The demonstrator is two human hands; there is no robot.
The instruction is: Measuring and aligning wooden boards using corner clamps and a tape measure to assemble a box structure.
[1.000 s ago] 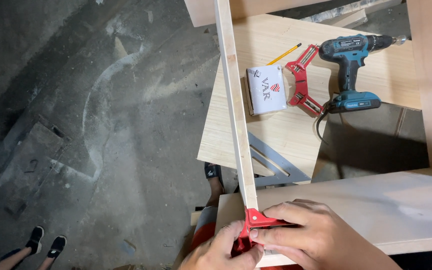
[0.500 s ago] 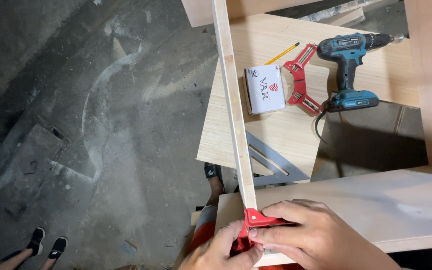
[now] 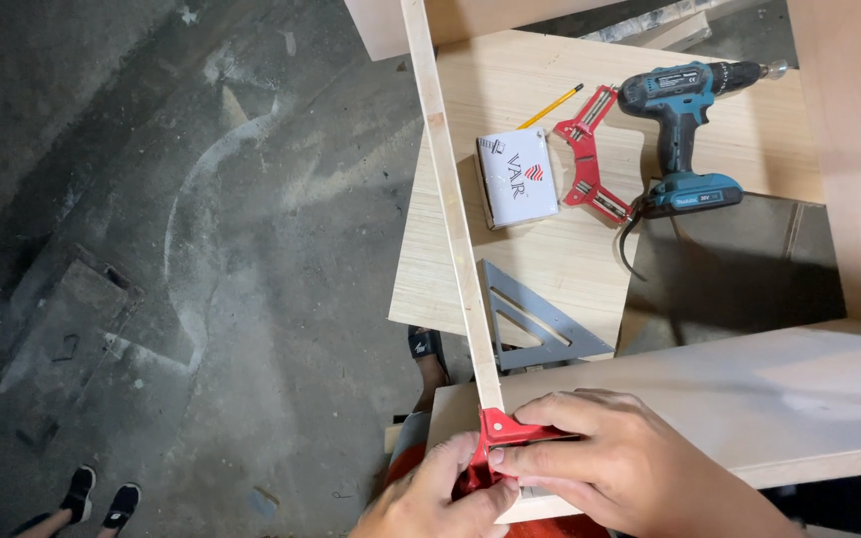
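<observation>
Both hands together at the frame's bottom edge: left hand (image 3: pixel 440 498) and right hand (image 3: pixel 630 468) pinch a red plastic corner clamp (image 3: pixel 502 430), angular and glossy. It sits where a long pale plywood strip (image 3: pixel 448 199), smooth with visible ply edge, meets a flat pale board (image 3: pixel 749 399). The strip's long axis runs away from the clamp toward the frame's top.

A pale plywood desk (image 3: pixel 550 269) carries a teal drill (image 3: pixel 685 130), red corner clamp (image 3: pixel 587 159), white box (image 3: pixel 517 177), pencil (image 3: pixel 552 106) and grey square (image 3: pixel 530 329).
</observation>
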